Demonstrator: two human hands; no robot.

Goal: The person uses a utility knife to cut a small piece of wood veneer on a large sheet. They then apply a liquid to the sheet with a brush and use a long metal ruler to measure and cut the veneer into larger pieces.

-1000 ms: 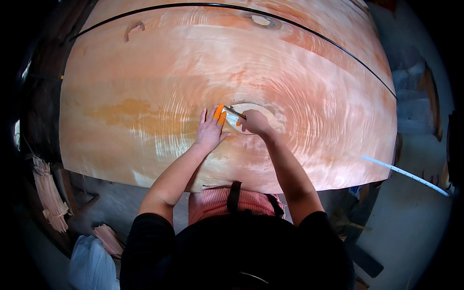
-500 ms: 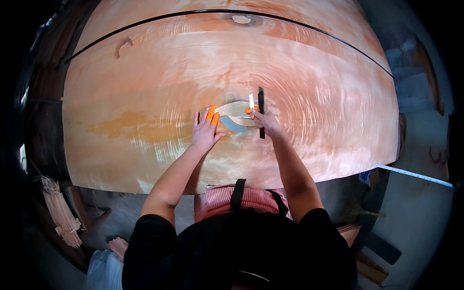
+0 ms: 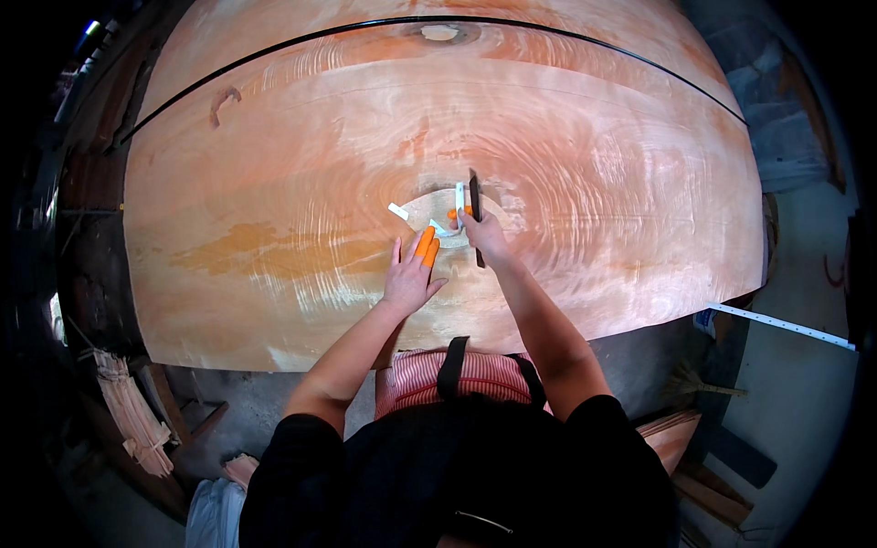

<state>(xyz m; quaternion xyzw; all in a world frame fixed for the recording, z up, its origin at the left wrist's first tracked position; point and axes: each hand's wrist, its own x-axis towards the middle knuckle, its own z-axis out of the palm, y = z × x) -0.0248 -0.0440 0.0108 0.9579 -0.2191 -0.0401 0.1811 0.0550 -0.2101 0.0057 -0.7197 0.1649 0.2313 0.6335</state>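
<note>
A wood veneer sheet [image 3: 320, 164] with wavy grain lies in front of me. My left hand [image 3: 413, 276] lies on it with fingers outstretched and orange covers on two fingertips. Those tips touch a small white strip [image 3: 438, 227] at the edge of a pale, eye-shaped patch [image 3: 425, 208]. Another white strip, like tape, [image 3: 398, 211] sits across the patch's left end. My right hand [image 3: 487, 235] is closed around a long, narrow dark knife-like tool [image 3: 475, 192]. An upright white strip [image 3: 459, 195] is at its orange-covered fingertip; how it is held is hidden.
A thin black rod or cord [image 3: 402, 19] crosses the sheet's far part, near a knot hole [image 3: 439, 33]. A white perforated strip [image 3: 781, 325] juts from the right edge. Bundled veneer strips [image 3: 133, 411] stand lower left, and a broom [image 3: 699, 379] lies lower right.
My left hand has moved right and nearer me, leaving a white strip on the patch's left end. The blue-grey gap beside the patch no longer shows. My right hand has shifted slightly left.
</note>
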